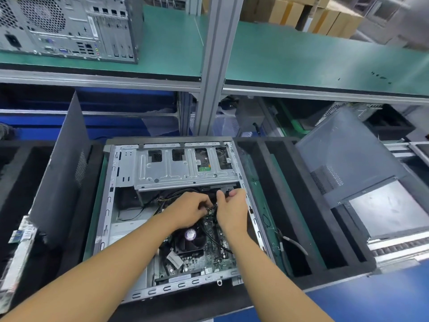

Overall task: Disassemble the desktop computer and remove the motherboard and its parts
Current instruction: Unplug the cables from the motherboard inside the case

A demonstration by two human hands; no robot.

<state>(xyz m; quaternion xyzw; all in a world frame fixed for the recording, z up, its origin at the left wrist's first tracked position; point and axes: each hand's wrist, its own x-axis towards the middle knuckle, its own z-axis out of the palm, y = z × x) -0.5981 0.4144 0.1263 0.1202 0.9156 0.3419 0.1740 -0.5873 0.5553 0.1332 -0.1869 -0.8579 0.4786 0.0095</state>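
Grey case (130,156); green motherboard (209,259); black cables (169,196); fan sticker (190,234) seemingly purple; green shelf (301,56).

No legible txt anywhere. Round purple sticker (190,234) on black CPU fan (185,246), approx 6 o'clock of frame centre: print too blurred. White label strip w/ blue-green marks (21,235), 9 o'clock edge: unreadable too.
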